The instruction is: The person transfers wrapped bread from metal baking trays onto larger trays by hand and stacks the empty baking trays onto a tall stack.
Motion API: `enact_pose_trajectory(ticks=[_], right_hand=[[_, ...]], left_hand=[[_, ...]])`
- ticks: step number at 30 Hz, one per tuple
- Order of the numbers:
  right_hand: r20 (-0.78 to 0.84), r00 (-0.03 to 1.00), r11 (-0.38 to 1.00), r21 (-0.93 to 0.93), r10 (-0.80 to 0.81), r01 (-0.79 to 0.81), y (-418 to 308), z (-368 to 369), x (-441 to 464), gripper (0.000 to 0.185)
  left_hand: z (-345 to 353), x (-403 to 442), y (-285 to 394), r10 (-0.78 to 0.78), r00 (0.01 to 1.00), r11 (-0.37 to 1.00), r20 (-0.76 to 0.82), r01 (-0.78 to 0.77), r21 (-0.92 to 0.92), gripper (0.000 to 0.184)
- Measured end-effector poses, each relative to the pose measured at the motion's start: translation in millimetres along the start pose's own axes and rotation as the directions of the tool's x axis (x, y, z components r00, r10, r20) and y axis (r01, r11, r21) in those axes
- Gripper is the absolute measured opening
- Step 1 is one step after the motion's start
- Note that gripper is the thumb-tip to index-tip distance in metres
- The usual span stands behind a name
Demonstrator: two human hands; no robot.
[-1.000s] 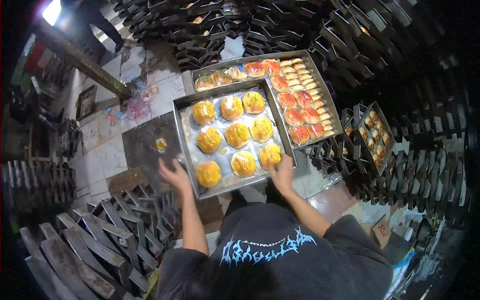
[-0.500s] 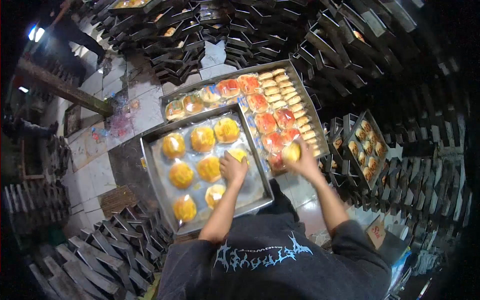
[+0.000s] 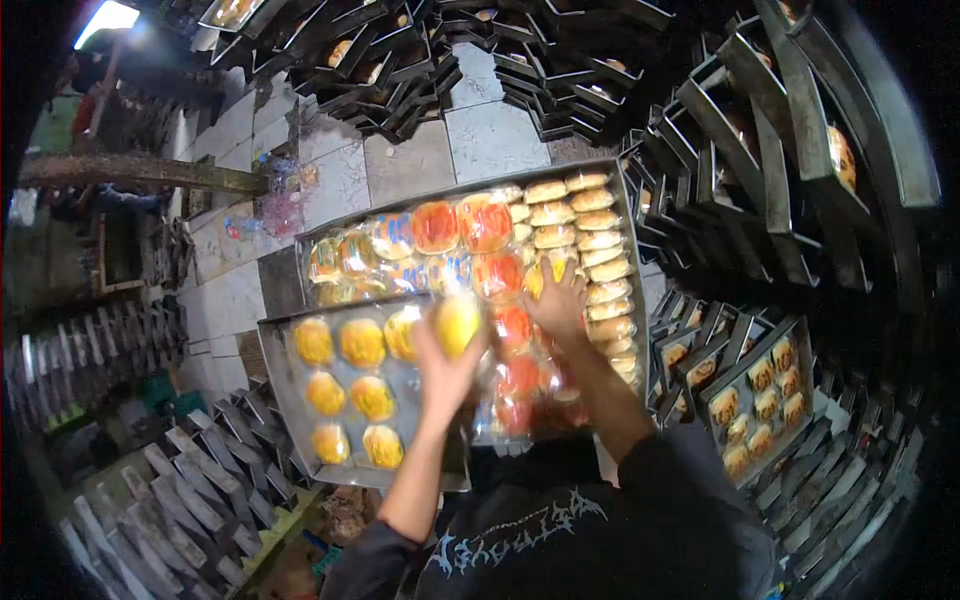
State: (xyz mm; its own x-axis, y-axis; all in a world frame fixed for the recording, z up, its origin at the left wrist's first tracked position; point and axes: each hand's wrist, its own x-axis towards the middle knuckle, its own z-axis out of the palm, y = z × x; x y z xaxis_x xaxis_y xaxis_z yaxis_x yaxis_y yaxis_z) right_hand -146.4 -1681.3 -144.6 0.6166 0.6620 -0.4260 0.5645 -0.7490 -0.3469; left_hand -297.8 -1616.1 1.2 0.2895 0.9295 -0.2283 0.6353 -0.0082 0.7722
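Observation:
My left hand is closed on a yellow-topped bun in a clear wrapper, held over the inner corner of the smaller metal tray. Several similar buns lie in rows in that tray. My right hand reaches over the large metal tray, its fingers curled on another yellow-topped bun. Around it are wrapped red-topped buns and, to the right, stacks of small pale buns. The left hand is somewhat blurred.
Stacked metal trays crowd the right side, with more trays at lower left. A tray of brown-marked buns stands at right. A wooden beam crosses the left above the tiled floor.
My left hand has lifted a bun from the smaller tray and moved right. My right hand has carried its bun farther into the large tray. The camera view has shifted.

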Motion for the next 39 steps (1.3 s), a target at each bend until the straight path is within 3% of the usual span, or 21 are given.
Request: enact_pose_trajectory(ticks=[2,3,4,5,7,8,10,11,12,15,16,18,19,21,23,25,27,30,35,37,39], right_hand=[[-0.146,0.981,0.989,0.055,-0.125,0.134,17.4,1.4,-0.5,0.066],[-0.148,0.981,0.989,0.052,-0.129,0.138,31.3,9.6,1.2,0.066],[-0.317,0.936,0.907,0.331,-0.153,0.260,48.8,26.6,5.3,0.057],[-0.476,0.872,0.731,0.552,-0.119,0.401,61.8,35.4,4.7,0.048],[-0.397,0.898,0.679,0.714,0.192,0.170,76.6,3.3,-27.9,0.028],[-0.399,0.898,0.684,0.708,0.183,0.175,79.3,-5.4,-20.9,0.028],[-0.366,0.894,0.623,0.770,0.257,0.135,77.1,-17.8,-5.5,0.021],[-0.300,0.921,0.648,0.758,0.248,0.073,56.4,-48.9,8.5,0.019],[-0.344,0.920,0.535,0.821,0.190,0.196,47.7,-41.5,27.9,0.019],[-0.233,0.952,0.871,0.403,-0.197,0.279,37.1,-10.0,65.4,0.023],[-0.264,0.931,0.818,0.455,-0.253,0.351,34.0,-1.7,67.7,0.024],[-0.259,0.957,0.801,0.541,-0.131,0.256,20.1,-4.7,46.7,0.024],[-0.446,0.895,0.809,0.532,0.016,0.250,0.8,-10.8,27.2,0.023],[-0.365,0.927,0.716,0.670,0.084,0.199,-89.4,-51.4,-53.1,0.028],[0.025,0.992,0.697,0.714,-0.127,0.071,-150.7,-28.0,-108.4,0.041],[-0.162,0.930,0.777,0.512,-0.331,0.365,-195.3,52.5,-136.5,0.064],[-0.115,0.984,0.980,0.134,-0.135,0.150,-242.3,99.6,-155.3,0.080],[-0.187,0.981,0.999,-0.021,-0.049,0.046,-261.5,131.7,-161.4,0.090],[-0.185,0.967,0.963,0.173,-0.174,0.207,-241.7,69.8,-157.6,0.086],[-0.279,0.922,0.913,0.232,-0.267,0.335,-223.6,1.0,-172.8,0.079],[-0.459,0.863,0.955,0.089,-0.212,0.282,-191.9,-39.1,-139.2,0.072]], left_hand=[[82.2,62.0,27.1,0.222,0.971,0.971,0.085,-0.228,0.065,0.066],[126.0,84.2,35.5,0.047,0.987,0.982,0.156,-0.074,0.173,0.067],[155.1,95.2,56.7,-0.193,0.958,0.937,0.211,0.116,0.330,0.071],[187.4,98.1,43.1,-0.188,0.963,0.891,0.195,0.084,0.446,0.076],[225.5,98.0,13.5,-0.219,0.957,0.801,0.192,0.063,0.596,0.077],[236.9,98.1,4.8,-0.220,0.957,0.805,0.189,0.069,0.589,0.077],[243.6,90.6,-10.4,0.049,0.999,0.777,0.017,-0.049,0.627,0.072],[233.1,81.1,-12.3,0.038,0.999,0.775,0.009,-0.035,0.631,0.072],[213.4,69.1,-8.6,0.132,0.991,0.809,0.007,-0.112,0.577,0.072],[128.1,2.7,-9.7,0.180,0.982,0.874,0.051,-0.183,0.450,0.066],[92.3,-23.6,-23.4,0.197,0.979,0.895,0.060,-0.204,0.397,0.061],[15.5,-81.7,-49.0,0.213,0.977,0.894,0.023,-0.204,0.399,0.051],[-17.2,-104.0,-73.1,0.214,0.976,0.910,-0.032,-0.188,0.370,0.047],[-81.3,-148.2,-99.6,0.142,0.976,0.933,-0.167,-0.075,0.353,0.039],[-119.6,-174.2,-141.9,0.072,0.978,0.949,-0.193,-0.008,0.317,0.040],[-155.8,-183.4,-170.2,-0.033,0.938,0.970,-0.345,0.113,0.216,0.041],[-181.2,-178.9,-183.5,-0.118,0.935,0.983,-0.334,0.158,0.095,0.042],[-217.5,-166.5,-204.1,-0.010,0.914,0.994,-0.407,-0.035,-0.105,0.043],[-244.5,-159.6,-219.8,-0.253,0.872,0.963,-0.418,0.184,-0.199,0.045],[-239.9,-162.8,-228.2,-0.231,0.869,0.964,-0.437,0.145,-0.222,0.045],[-237.3,-167.5,-225.4,-0.262,0.840,0.964,-0.475,0.248,-0.092,0.045]])
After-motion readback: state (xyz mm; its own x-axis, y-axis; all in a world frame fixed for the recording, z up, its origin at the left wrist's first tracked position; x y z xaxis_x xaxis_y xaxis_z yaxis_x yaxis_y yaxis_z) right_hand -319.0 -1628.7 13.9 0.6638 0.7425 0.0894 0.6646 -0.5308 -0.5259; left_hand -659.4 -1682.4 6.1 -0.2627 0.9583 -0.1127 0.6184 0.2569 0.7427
